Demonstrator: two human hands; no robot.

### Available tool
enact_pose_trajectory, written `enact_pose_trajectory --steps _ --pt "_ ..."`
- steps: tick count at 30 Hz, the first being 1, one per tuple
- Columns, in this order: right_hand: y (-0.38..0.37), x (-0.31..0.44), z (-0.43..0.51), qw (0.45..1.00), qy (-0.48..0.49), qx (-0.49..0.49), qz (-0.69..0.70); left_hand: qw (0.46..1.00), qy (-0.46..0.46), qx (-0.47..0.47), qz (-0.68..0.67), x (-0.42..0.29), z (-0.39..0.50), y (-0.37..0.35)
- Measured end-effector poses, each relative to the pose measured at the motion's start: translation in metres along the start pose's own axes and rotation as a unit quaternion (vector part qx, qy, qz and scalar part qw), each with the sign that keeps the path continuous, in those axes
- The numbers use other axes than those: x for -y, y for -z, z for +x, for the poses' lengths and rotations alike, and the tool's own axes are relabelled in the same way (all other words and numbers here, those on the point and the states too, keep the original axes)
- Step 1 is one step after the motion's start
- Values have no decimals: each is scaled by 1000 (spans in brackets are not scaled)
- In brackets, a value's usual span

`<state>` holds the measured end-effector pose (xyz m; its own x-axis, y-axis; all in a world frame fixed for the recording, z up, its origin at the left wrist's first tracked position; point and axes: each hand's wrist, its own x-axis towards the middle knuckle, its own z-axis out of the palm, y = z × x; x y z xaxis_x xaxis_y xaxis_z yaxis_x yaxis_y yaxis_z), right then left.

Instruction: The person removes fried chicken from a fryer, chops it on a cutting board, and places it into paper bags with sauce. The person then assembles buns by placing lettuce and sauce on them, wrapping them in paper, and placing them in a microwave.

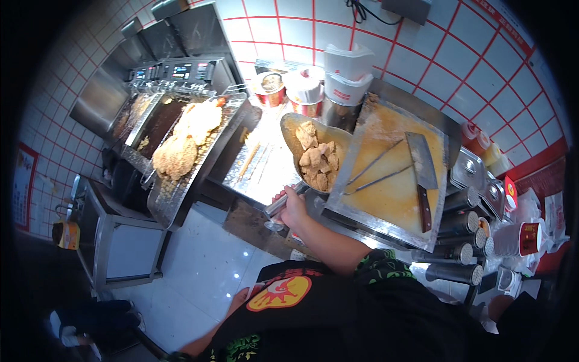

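My right hand (291,209) grips the handle of a metal scoop (291,140), whose bowl holds several pieces of fried chicken (319,160). The scoop lies between a bright metal tray (271,169) and a metal-edged cutting board (384,135). On the board are a cleaver (421,160) with a dark wooden handle and a pair of metal tongs (375,167). My left hand (244,294) is low beside the apron, partly hidden; something pale shows at its fingers, and I cannot tell whether it is held.
Large breaded fried pieces (181,149) lie on a wire rack (199,174) beside a deep fryer (158,122). Paper buckets (269,90) and stacked paper bags (346,83) stand behind. Metal shakers (457,226) and stacked paper cups (515,240) are at right. Another person's legs (99,316) show lower left.
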<state>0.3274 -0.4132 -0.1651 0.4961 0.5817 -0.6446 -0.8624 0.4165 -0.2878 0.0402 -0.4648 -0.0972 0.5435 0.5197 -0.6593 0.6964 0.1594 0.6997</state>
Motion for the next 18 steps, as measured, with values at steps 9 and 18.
enact_pose_trajectory --steps 9,18 --pt "-45 114 -117 954 -153 182 -182 762 -442 -471 -33 -108 136 53" --pt "-19 246 -241 847 205 43 -489 730 -625 -277 -4 -257 199 -27"
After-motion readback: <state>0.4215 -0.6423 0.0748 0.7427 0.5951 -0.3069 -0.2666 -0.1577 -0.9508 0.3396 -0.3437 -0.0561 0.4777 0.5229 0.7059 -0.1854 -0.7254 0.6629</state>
